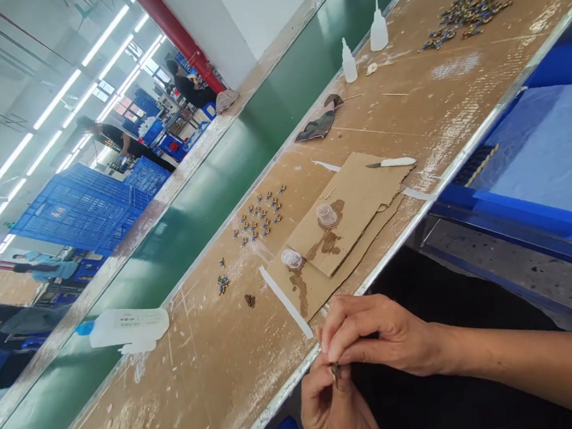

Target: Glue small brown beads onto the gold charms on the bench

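Bronze-toned small part [335, 371] | left hand [338, 412]: pinched on it | right hand [379, 331]: fingertips together against it, hold unclear

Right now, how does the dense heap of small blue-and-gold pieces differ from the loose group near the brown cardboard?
The dense heap is piled together; the loose group is mostly spaced apart. The dense heap is more numerous than the loose group. Both rest on the brown tabletop.

one tilted head-worn camera looks forward and down across the bench [181, 385], seemingly from close above.
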Demonstrator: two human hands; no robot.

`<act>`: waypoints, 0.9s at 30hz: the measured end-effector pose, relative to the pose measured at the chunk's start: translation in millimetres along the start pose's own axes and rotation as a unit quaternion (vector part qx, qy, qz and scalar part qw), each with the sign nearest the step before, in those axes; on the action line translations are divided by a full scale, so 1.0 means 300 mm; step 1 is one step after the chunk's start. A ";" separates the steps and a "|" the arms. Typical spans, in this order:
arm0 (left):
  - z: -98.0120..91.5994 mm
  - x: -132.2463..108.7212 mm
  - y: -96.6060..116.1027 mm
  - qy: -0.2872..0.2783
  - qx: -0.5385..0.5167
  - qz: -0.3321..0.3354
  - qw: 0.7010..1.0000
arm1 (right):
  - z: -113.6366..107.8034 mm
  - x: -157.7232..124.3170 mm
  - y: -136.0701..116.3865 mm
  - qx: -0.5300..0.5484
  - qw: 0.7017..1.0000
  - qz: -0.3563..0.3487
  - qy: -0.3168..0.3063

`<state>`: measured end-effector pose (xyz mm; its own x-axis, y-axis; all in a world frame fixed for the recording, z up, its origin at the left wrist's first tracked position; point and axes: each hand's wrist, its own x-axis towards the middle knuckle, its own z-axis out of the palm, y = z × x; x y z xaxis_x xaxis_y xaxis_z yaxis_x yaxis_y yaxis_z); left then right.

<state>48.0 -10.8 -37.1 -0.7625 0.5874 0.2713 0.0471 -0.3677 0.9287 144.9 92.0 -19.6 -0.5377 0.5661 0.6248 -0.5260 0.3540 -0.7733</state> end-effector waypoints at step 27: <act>0.420 0.985 -0.091 -0.225 0.480 -0.055 0.846 | -0.424 0.088 0.100 -0.434 0.856 0.003 0.280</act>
<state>-97.3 263.7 49.5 -0.4835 0.8745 0.0380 0.6594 0.3354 0.6729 198.7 212.2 -40.1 -0.0114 0.7524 0.6586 0.2944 0.6320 -0.7169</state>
